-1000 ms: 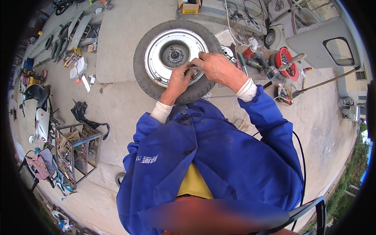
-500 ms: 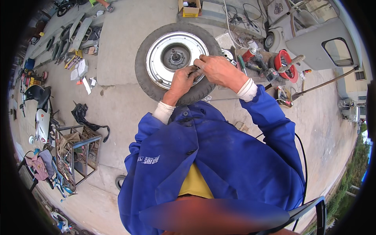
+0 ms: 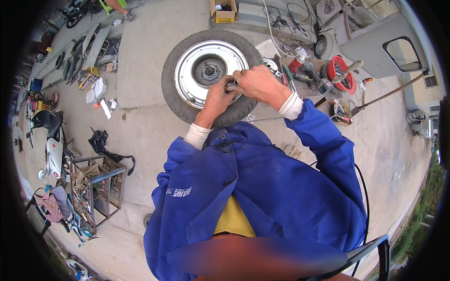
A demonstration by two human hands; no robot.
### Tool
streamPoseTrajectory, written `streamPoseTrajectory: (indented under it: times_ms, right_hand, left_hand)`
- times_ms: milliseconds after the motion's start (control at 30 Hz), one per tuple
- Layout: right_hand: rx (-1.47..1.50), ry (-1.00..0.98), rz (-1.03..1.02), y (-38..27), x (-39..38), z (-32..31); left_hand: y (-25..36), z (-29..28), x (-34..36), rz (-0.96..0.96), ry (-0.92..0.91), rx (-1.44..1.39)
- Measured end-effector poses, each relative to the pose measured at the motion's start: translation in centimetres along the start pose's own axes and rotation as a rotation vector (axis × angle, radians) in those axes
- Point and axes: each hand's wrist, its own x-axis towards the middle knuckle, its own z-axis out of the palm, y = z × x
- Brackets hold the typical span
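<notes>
A wheel [image 3: 187, 76] with a grey tyre [image 3: 174, 91] was on the concrete floor [image 3: 150, 79], just in front of the person. Its bright metal face was turned up toward the head, though I cannot tell whether it was quite level. The axle stub [image 3: 207, 68] rose from the hub, its long axis pointing up toward the viewer and leaning slightly toward the top of the view.

Both hands met over the near right part of the rim. The left hand [image 3: 217, 100] had its fingers curled and bunched, pointing up and right; the right hand [image 3: 262, 84], fingers bent in a pinch, pointed left. Their fingertips came together over something small and greyish, too hidden to name, and I cannot tell which hand gripped it.

To the right of the wheel lay several hand tools [image 3: 289, 77], with a red basin [image 3: 340, 70] beyond them.
</notes>
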Motion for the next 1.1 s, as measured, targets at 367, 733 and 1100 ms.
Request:
streamPoseTrajectory:
  times_ms: [367, 733, 1100]
  right_hand:
    - [0.004, 0.038, 0.016, 0.1, -0.1, 0.8]
    - [-0.020, -0.074, 0.071, -0.5, 0.0, -0.6]
    - [0.005, 0.042, 0.007, -0.7, -0.6, -0.6]
  left_hand:
    - [0.4, 0.2, 0.0, 0.059, 0.024, 0.067]
    - [2.1, -0.1, 0.0, 0.065, 0.039, 0.086]
    - [1.2, 0.2, -0.1, 0.074, 0.025, 0.194]
